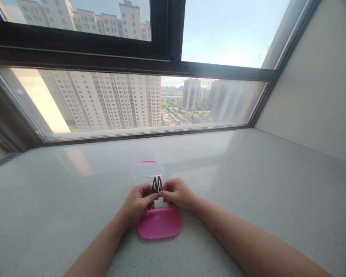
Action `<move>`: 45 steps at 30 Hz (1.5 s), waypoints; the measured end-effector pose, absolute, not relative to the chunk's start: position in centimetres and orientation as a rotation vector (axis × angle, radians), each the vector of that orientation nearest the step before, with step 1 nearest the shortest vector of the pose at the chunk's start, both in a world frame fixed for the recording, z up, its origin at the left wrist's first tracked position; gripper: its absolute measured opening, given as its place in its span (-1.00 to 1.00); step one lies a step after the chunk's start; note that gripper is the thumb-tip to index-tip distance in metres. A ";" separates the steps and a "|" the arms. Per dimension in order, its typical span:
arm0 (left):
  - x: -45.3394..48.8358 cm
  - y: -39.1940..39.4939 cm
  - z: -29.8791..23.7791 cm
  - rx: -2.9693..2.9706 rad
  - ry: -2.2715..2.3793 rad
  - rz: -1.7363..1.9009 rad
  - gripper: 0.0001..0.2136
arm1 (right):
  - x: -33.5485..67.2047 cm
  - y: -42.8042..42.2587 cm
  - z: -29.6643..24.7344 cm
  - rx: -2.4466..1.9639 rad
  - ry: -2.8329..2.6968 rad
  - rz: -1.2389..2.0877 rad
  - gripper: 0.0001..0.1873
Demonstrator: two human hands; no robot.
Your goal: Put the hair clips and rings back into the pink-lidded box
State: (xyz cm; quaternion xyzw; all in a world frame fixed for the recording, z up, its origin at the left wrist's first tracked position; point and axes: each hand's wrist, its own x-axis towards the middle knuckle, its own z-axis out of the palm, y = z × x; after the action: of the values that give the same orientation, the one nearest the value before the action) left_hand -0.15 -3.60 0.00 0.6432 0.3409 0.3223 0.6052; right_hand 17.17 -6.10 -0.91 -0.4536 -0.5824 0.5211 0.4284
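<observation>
Left hand [137, 202] and right hand [177, 193]: fingertip grip closed on the lower ends of two black snap hair clips [157, 184]. The clips are upright, side by side, probably to keep the pair aligned. They sit mid-table [248, 184], over the pink lid [159, 224]. The clear container [148, 171] is just behind.
</observation>
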 end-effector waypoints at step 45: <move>-0.2 -3.6 -0.1 1.529 0.763 0.727 -0.83 | 17.2 -6.2 -0.5 -1.076 -1.551 1.255 -0.91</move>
State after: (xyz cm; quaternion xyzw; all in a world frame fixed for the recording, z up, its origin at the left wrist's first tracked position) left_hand -0.16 -3.63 -0.13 0.6594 0.3288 0.3134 0.5990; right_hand 17.19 -6.21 -0.51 -0.4298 -0.6200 0.5014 0.4236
